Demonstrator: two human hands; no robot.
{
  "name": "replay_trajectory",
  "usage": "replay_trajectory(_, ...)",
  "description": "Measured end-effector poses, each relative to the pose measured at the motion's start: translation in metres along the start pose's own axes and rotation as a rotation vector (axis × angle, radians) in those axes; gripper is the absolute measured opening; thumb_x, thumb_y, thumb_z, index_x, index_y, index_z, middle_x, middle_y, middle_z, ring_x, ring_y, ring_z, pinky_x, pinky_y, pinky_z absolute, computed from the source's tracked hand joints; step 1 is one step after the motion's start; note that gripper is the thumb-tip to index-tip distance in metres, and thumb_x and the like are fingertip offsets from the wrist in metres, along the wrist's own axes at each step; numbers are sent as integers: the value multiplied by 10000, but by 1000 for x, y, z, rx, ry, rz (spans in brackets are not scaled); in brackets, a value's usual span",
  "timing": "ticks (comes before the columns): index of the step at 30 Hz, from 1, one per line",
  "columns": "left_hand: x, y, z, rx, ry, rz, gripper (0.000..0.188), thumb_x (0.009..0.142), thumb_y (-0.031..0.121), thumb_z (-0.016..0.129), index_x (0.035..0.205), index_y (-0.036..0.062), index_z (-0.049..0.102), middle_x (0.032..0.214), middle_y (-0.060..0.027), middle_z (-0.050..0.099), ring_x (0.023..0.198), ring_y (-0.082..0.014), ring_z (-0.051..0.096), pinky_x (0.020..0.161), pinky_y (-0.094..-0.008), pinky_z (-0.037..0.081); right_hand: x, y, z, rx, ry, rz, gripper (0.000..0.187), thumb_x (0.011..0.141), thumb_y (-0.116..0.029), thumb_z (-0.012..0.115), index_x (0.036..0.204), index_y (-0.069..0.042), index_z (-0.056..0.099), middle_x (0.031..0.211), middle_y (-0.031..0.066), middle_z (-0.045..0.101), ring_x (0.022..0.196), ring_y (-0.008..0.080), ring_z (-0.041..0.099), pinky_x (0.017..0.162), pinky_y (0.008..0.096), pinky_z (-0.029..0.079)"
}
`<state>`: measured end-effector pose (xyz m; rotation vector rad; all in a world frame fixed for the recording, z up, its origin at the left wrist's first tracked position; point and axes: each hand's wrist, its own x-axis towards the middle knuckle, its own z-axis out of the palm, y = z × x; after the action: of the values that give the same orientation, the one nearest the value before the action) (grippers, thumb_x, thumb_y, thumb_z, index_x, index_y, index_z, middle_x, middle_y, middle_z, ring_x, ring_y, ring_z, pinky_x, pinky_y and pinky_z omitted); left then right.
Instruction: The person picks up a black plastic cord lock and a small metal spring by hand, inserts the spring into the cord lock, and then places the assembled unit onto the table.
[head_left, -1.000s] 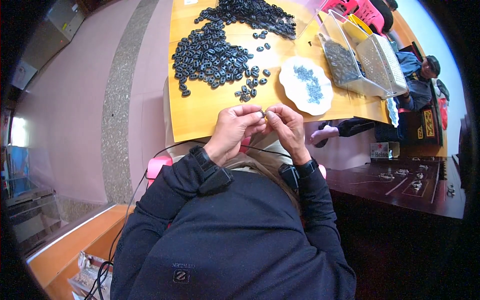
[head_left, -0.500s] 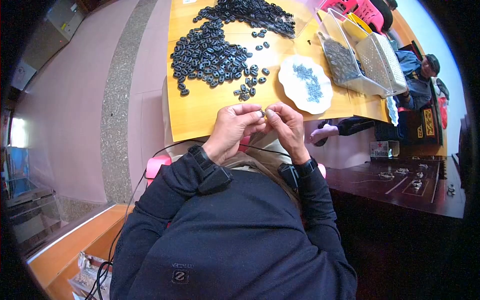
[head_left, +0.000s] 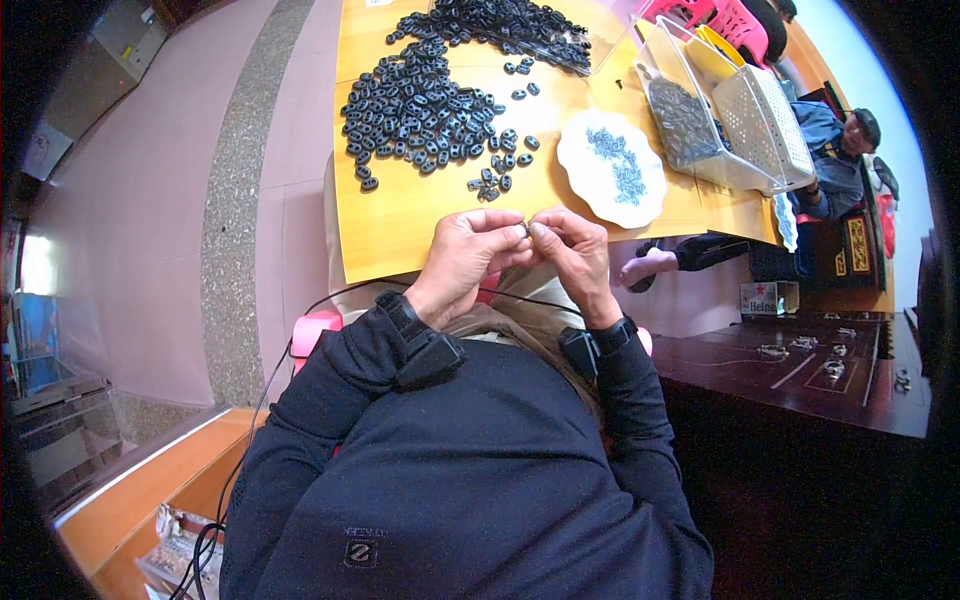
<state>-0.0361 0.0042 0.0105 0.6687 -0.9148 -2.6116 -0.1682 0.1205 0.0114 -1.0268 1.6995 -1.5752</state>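
Observation:
My left hand (head_left: 462, 262) and my right hand (head_left: 575, 257) meet fingertip to fingertip over the near edge of the yellow wooden table (head_left: 390, 220). Between the fingertips sits a small dark part (head_left: 524, 229), pinched from both sides. A large heap of small black oval pieces (head_left: 420, 105) lies on the table beyond my hands. A white plate (head_left: 590, 185) with small grey metal parts (head_left: 620, 165) stands just ahead of my right hand.
A clear plastic bin (head_left: 700, 120) of grey parts stands at the table's right end. Another black heap (head_left: 520, 20) lies at the far edge. A seated person (head_left: 835, 165) is at the right. A dark wooden cabinet (head_left: 800, 370) stands to my right.
Both hands stay together at the table's near edge. Only slight finger shifts show around the small part.

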Motion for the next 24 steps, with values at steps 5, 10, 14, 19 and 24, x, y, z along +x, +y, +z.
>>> replay_trajectory(5, -3, 0, 3, 33, -2, 16, 179, 901, 37, 619, 1056, -51, 607, 943, -113, 665, 804, -166, 676, 743, -287, 590, -1, 0, -2, 43, 6, 14, 130, 907, -97, 644, 917, 29, 679, 761, 19, 653, 665, 61, 599, 585, 199, 480)
replay_trajectory(10, -5, 1, 4, 103, 17, 29, 190, 897, 47, 625, 1065, -40, 608, 940, -103, 666, 798, -160, 673, 725, -279, 582, -3, -3, 1, 132, 2, 65, 136, 906, -115, 650, 918, 15, 691, 779, 10, 664, 683, 55, 590, 608, 196, 479)
replay_trajectory(14, -6, 5, 7, 82, 5, 17, 202, 895, 55, 631, 1075, -33, 601, 938, -96, 664, 800, -156, 672, 723, -275, 578, -3, 0, 2, 264, -9, 104, 138, 921, -119, 635, 948, 9, 680, 814, 21, 672, 704, 64, 604, 623, 199, 503)
replay_trajectory(19, -4, 3, 5, 50, -16, 52, 203, 896, 55, 631, 1073, -37, 594, 947, -100, 661, 803, -160, 674, 740, -287, 583, -3, 2, 4, 268, 23, 94, 143, 927, -110, 628, 996, 12, 658, 854, 50, 677, 734, 87, 636, 647, 215, 549)
replay_trajectory(24, -3, 2, 4, 31, -15, 43, 200, 898, 46, 626, 1075, -40, 590, 952, -102, 657, 796, -162, 675, 745, -286, 586, -2, 1, 3, 220, 37, 102, 164, 921, -110, 638, 1006, 27, 667, 850, 34, 684, 734, 67, 606, 654, 206, 503)
